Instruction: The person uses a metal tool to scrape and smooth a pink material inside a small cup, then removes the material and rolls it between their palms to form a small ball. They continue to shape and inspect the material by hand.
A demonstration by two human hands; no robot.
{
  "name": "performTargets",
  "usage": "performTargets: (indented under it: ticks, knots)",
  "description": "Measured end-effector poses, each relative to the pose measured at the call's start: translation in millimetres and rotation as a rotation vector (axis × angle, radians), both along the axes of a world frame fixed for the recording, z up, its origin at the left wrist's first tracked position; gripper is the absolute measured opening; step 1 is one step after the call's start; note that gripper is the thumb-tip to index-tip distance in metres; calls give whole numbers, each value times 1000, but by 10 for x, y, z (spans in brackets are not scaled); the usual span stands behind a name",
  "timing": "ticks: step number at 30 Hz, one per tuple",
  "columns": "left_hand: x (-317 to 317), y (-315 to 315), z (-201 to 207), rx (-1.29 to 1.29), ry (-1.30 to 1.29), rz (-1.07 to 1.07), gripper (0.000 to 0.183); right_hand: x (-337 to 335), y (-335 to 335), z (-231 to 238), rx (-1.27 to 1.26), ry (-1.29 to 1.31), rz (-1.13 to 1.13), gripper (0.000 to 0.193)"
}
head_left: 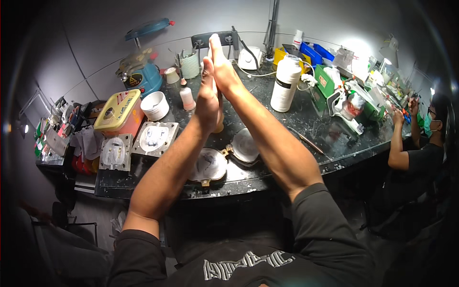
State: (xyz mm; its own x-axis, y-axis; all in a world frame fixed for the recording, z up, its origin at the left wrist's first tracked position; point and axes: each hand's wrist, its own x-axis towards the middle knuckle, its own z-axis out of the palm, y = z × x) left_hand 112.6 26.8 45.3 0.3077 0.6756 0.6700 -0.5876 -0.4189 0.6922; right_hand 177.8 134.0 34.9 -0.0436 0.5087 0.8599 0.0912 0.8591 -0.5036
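My left hand (208,98) and my right hand (221,61) are raised above the dark workbench (306,119), pressed flat palm to palm with the fingers straight and pointing up. Nothing shows between the palms. The right fingertips reach higher than the left ones. Below the hands, near the bench's front edge, lie two round metal mould halves (208,165) (245,146) with white plaster inside. Two square metal mould halves (114,152) (155,138) lie further left.
A tall white bottle (285,83), a small pink bottle (187,98), a white tub (154,105), a yellow-lidded box (119,112) and a blue machine (141,71) stand on the bench. A thin tool (308,142) lies right of my forearm. Another person (416,153) works at the far right.
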Motion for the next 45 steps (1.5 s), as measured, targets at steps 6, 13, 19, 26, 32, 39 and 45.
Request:
performTargets:
  ticks: [6,13,19,26,32,39,45]
  knots:
    - [-466,660,33,-531,-210,-99,75,-370,-176,-15,-374,-418,-226,80]
    - [-577,946,-656,-757,-285,-256,46,-184,-234,81,-701,-727,-630,91]
    - [-642,798,-370,-643,-329,-16,19,102,-531,-50,-345,-434,-446,61]
    - [-688,595,-340,-407,-59,-147,15,166,-900,-271,-298,-268,-211,28]
    - [-853,533,-308,-496,106,96,18,371,-798,-376,27,-475,-322,23]
    - [-897,626,-410,-283,391,275,22,392,-807,-314,-23,-473,-361,24]
    - [-851,539,-418,-94,412,199,29,356,-744,-330,54,-320,-254,31]
